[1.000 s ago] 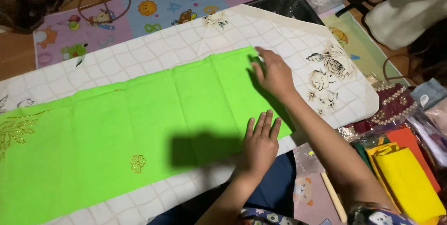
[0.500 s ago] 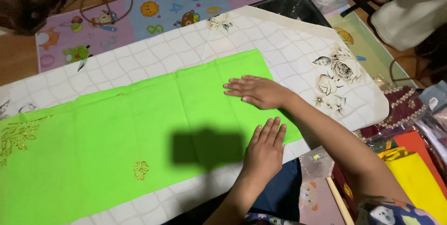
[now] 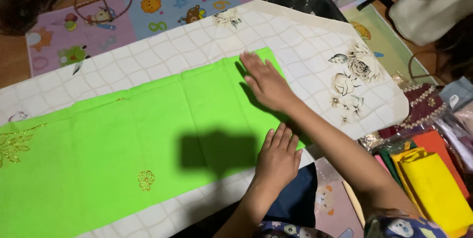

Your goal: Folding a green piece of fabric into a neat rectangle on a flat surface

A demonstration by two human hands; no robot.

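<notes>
- Closest in, a patterned sleeve (image 3: 394, 225) is cut off by the bottom edge, so not much of it can be made out.
- The left hand (image 3: 278, 156) is laid flat, palm down, on the near edge of the green cloth (image 3: 148, 134); its fingers are held straight and close together, nothing pinched.
- A dark boxy shadow (image 3: 217, 149) is thrown on the cloth just left of that hand.
- The cloth is a long, smooth, bright green strip with faint fold creases; a small gold flower (image 3: 146, 180) is stitched near the near edge and more gold embroidery (image 3: 12, 144) gets clipped at the left edge.
- It's spread over a cream quilted sheet (image 3: 315, 41) printed with a grid and pale flowers.
- The right hand (image 3: 266, 83) is pressed flat on the cloth's far right corner, fingers slightly spread, pointing away.
- Off to the right, a pile of folded fabrics is seen, yellow (image 3: 436, 188) on top, partly hidden by the forearm.
- Farthest back, a kids' play mat (image 3: 148, 11) with cartoon animals is mostly covered by the sheet, and the top corners are too dark to tell.
</notes>
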